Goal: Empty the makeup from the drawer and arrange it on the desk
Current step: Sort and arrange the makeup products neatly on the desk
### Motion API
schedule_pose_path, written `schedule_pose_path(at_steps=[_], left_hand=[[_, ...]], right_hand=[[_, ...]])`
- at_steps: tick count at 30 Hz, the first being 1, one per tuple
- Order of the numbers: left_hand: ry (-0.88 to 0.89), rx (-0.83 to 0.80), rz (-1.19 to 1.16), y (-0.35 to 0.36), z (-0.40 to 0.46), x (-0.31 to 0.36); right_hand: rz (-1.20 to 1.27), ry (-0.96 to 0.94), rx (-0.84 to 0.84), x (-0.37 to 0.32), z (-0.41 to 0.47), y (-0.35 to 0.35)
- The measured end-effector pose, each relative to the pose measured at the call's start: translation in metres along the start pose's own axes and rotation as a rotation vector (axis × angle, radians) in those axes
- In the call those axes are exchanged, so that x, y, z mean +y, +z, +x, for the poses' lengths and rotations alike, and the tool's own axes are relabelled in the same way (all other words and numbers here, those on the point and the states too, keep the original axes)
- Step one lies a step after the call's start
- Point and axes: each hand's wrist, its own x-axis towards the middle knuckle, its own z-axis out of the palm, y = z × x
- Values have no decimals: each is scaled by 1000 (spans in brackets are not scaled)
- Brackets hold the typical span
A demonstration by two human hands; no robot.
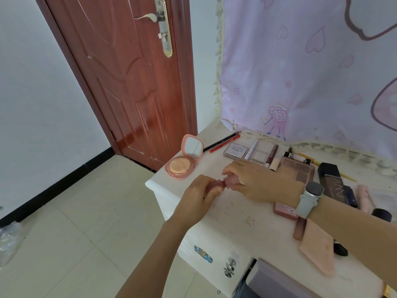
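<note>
Left hand (198, 196), right hand (255, 181): fingers curled round translucent pink tube (223, 182) over scuffed white desk (236, 222).

One open compact (185, 160), two pencils (223, 143), three flat palettes (297, 169), two hands (197, 196), one watch (311, 195).

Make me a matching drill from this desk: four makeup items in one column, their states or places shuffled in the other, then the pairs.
Items:
1. pink compact
2. red pencil
3. small pink tube
4. eyeshadow palette

States or places:
A. held between both hands
B. lying at the back, near the curtain
C. open, mirror up, at the desk's left corner
D. flat beside the right hand

Pairs: 1-C, 2-B, 3-A, 4-D
</note>
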Motion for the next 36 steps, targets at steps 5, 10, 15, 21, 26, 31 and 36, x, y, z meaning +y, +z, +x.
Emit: schedule_pose_path(at_steps=[5,10,15,21,26,31,36], left_hand=[[12,-53,123,-6,0,2],[3,-14,122,-11,3,2],[-46,-12,65,-14,5,1],[-93,-10,26,-13,5,4],[-96,18,78,-13,4,3],[-96,148,107,-20,-6,-12],[-204,359,-61,-19,-6,-12]], right_hand=[[-273,-99,96,7,3,7],[-362,-190,263,7,3,6],[-386,-244,308,6,4,7],[-404,-231,327,8,9,9],[-338,-150,245,8,13,8],[-206,1,131,29,15,-10],[194,141,325,23,24,1]])
